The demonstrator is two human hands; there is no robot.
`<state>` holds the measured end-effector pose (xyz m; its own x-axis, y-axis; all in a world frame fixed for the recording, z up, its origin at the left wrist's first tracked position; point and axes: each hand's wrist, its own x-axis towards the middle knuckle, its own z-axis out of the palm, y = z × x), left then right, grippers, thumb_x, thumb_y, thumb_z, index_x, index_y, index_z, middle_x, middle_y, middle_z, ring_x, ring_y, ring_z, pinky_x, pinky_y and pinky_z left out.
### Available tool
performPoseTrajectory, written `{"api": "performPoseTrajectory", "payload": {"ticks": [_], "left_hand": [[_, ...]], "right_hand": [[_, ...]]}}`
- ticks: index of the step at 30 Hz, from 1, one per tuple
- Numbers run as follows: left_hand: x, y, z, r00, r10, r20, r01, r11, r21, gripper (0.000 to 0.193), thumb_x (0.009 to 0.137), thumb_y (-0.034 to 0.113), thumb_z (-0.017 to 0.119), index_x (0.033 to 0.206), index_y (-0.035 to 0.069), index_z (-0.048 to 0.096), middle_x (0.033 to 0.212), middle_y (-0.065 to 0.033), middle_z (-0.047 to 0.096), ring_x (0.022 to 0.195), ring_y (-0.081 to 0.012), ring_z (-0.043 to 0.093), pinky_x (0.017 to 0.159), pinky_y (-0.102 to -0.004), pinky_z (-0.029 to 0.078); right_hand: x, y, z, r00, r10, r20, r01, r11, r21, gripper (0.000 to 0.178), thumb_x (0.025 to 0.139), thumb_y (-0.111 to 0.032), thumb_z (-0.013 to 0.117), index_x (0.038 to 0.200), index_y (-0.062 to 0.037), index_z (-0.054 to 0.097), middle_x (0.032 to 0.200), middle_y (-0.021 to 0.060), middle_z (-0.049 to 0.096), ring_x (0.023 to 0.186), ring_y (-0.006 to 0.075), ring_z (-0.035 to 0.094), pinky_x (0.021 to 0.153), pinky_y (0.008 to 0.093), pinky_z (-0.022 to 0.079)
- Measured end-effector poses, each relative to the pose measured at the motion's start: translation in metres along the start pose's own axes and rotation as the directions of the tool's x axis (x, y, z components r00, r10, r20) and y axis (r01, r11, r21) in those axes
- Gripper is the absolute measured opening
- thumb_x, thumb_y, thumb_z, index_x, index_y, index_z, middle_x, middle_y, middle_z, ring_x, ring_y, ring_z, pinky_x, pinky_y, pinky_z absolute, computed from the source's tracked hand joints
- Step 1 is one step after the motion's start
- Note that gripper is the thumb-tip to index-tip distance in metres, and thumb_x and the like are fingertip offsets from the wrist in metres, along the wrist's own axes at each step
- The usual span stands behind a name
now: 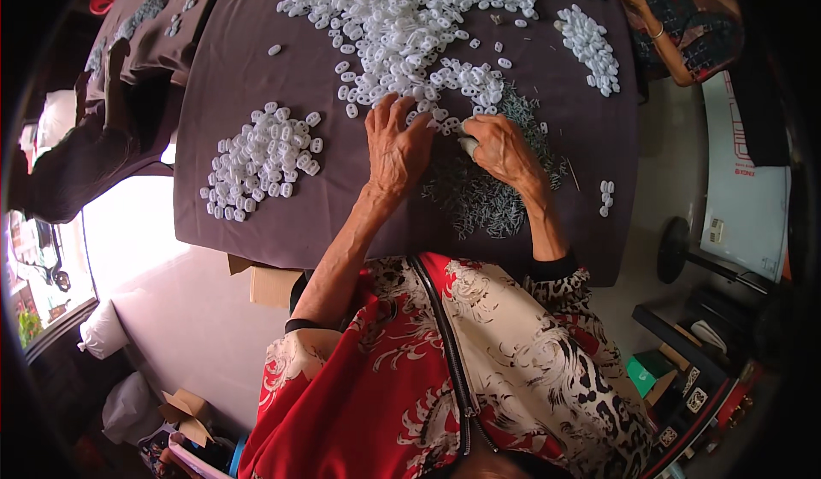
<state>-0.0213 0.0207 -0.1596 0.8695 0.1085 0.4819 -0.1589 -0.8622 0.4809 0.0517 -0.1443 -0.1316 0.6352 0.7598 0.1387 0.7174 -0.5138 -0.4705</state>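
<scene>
My left hand point(398, 147) is at the near edge of a big heap of small white oval plastic pieces point(402, 34), its fingers bent down and their tips partly hidden. Close by on the right, my right hand point(506, 152) is closed in a pinch, with a white covering on a fingertip. Several white pieces point(441, 120) show between the two hands. Whatever either hand grips is too small or hidden to make out. Under and around my right hand spreads a pile of tiny grey metal-looking pins point(492, 209).
A separate pile of white pieces point(265, 162) lies left on the dark tablecloth point(291, 68); another pile point(588, 50) is far right, beside another person's arm point(671, 51). Three pieces point(606, 198) sit near the right edge. A cardboard box point(274, 284) is under the table.
</scene>
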Motion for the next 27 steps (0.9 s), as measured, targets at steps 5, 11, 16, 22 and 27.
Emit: {"api": "performPoseTrajectory", "payload": {"ticks": [5,11,16,22,27], "left_hand": [[0.002,0.015,-0.018,0.992,-0.122,0.035,0.125,0.984,-0.126,0.022,0.067,0.009,0.063,0.088,0.008,0.061,0.091,-0.0074,0.057,0.095,-0.0265,0.051,0.078,-0.0375,0.040],[0.018,0.043,-0.039,0.768,-0.420,0.484,0.539,0.015,-0.842,0.018,0.077,0.009,0.062,0.091,-0.001,0.060,0.083,-0.0076,0.063,0.067,-0.0144,0.059,0.064,-0.0277,0.047],[0.025,0.045,-0.042,0.759,-0.469,0.452,0.520,0.018,-0.854,0.015,0.078,0.007,0.060,0.090,-0.003,0.058,0.081,-0.0076,0.062,0.070,-0.0119,0.057,0.066,-0.0243,0.047],[0.043,0.033,-0.057,0.789,-0.519,0.329,0.354,-0.054,-0.934,0.012,0.078,0.007,0.060,0.084,-0.003,0.057,0.074,-0.0073,0.060,0.068,-0.0119,0.057,0.064,-0.0244,0.047],[0.060,0.032,-0.074,0.803,-0.548,0.236,0.269,-0.022,-0.963,0.015,0.078,0.008,0.060,0.087,-0.003,0.056,0.073,-0.0082,0.060,0.064,-0.0121,0.056,0.063,-0.0243,0.047]], "right_hand": [[0.004,0.004,-0.010,0.983,0.179,0.048,-0.182,0.881,0.436,0.012,0.072,-0.006,0.050,0.077,0.0003,0.059,0.064,0.0093,0.059,0.056,0.0183,0.055,0.054,0.0294,0.041],[0.008,-0.012,-0.016,0.969,0.248,0.015,-0.153,0.545,0.824,0.027,0.076,-0.023,0.050,0.084,-0.0006,0.062,0.066,0.0025,0.060,0.059,0.0073,0.051,0.055,0.0233,0.040],[0.016,-0.031,-0.030,0.962,0.270,0.048,-0.198,0.566,0.800,0.029,0.078,-0.026,0.051,0.086,0.0000,0.061,0.069,0.0026,0.060,0.062,0.0062,0.052,0.057,0.0209,0.041],[0.025,-0.006,-0.032,0.963,0.240,-0.124,-0.104,0.751,0.652,0.021,0.078,-0.019,0.058,0.087,-0.0009,0.061,0.075,0.0015,0.061,0.068,0.0053,0.052,0.062,0.0200,0.042],[0.005,0.011,-0.011,0.975,0.185,-0.124,-0.155,0.963,0.220,0.015,0.069,0.000,0.057,0.084,-0.0007,0.060,0.073,0.0118,0.059,0.065,0.0201,0.058,0.056,0.0299,0.043]]}}
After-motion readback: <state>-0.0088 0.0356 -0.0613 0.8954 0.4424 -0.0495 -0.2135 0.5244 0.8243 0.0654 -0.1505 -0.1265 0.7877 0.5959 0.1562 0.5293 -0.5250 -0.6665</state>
